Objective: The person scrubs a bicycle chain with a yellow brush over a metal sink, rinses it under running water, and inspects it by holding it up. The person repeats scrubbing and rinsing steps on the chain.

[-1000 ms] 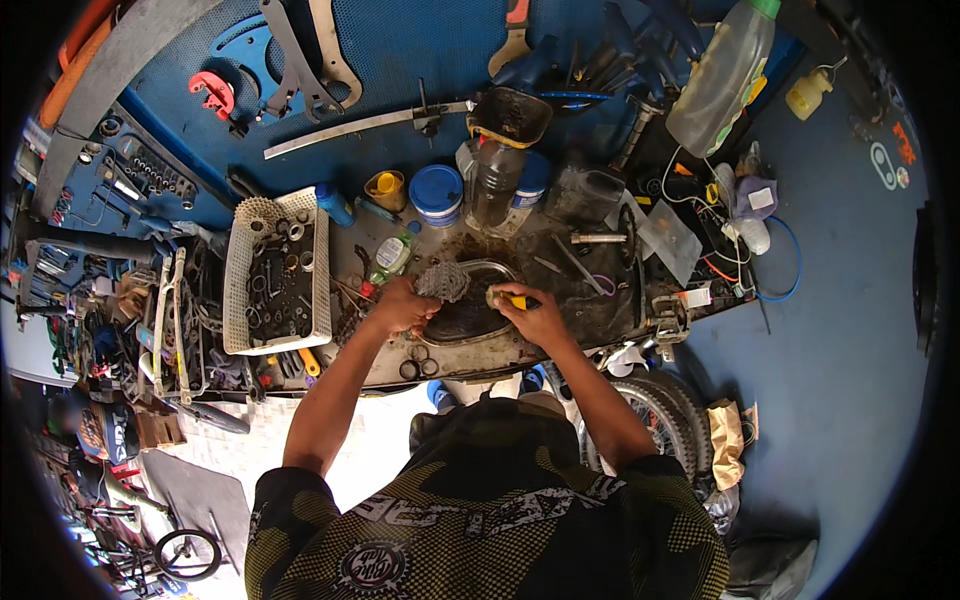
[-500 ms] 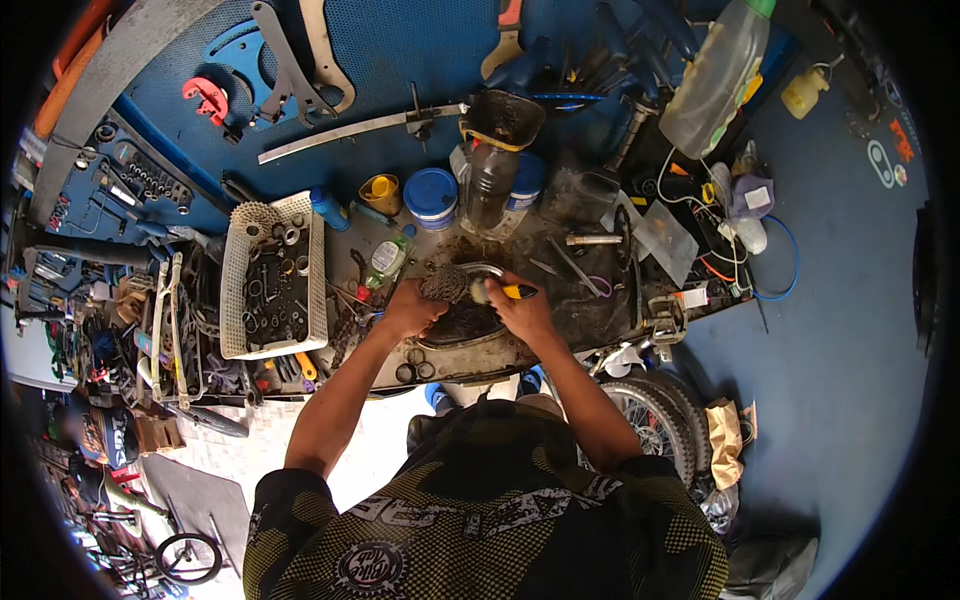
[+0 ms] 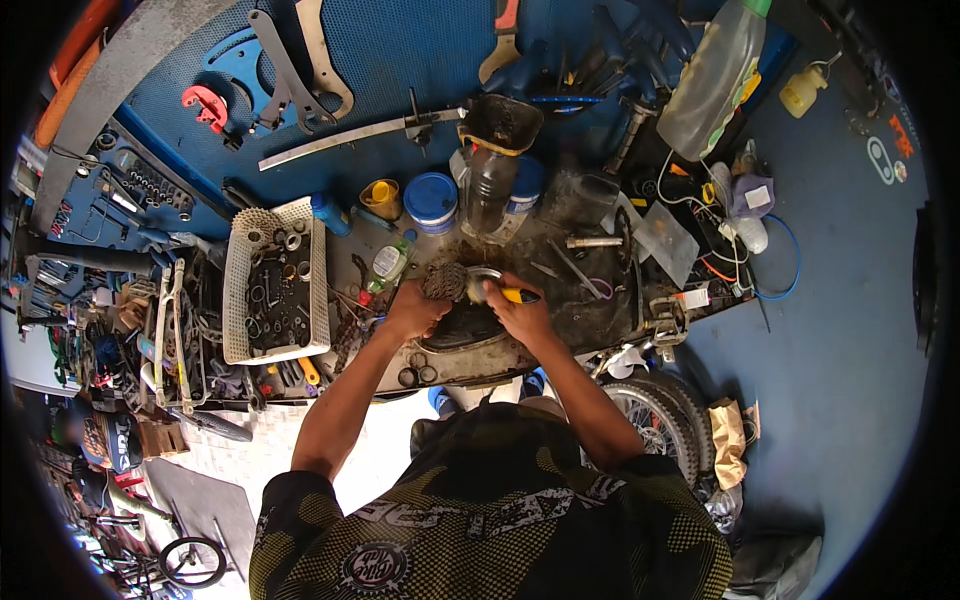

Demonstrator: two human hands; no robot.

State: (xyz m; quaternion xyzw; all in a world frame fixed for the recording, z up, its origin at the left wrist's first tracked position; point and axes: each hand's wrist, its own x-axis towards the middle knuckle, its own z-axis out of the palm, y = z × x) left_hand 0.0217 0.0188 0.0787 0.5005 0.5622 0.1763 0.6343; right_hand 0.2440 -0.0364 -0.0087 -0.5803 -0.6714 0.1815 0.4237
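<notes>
My left hand (image 3: pixel 413 312) is closed around a grimy, toothed bicycle cassette (image 3: pixel 445 281), held up over a round dark pan (image 3: pixel 465 335) with a shiny metal rim. In my right hand (image 3: pixel 520 315) is a brush (image 3: pixel 519 296) with a yellow and black handle. Its pale bristles point left, close to the cassette's right side; whether they touch it I cannot tell. My fingers hide part of the pan and of the cassette. A bottle of green liquid (image 3: pixel 391 262) lies just beyond my left hand.
On the left stands a white basket (image 3: pixel 321 290) of small metal parts. Behind the pan are a blue-lidded tub (image 3: pixel 431 197) and a dark plastic bottle (image 3: pixel 488 190) under a cut container (image 3: pixel 502 122). Metal rings (image 3: pixel 408 376) lie at the front edge. Tools hang on the blue wall.
The brush and my right hand have shifted slightly left, nearer the cassette. My left hand keeps its grip, with the cassette turned a little.
</notes>
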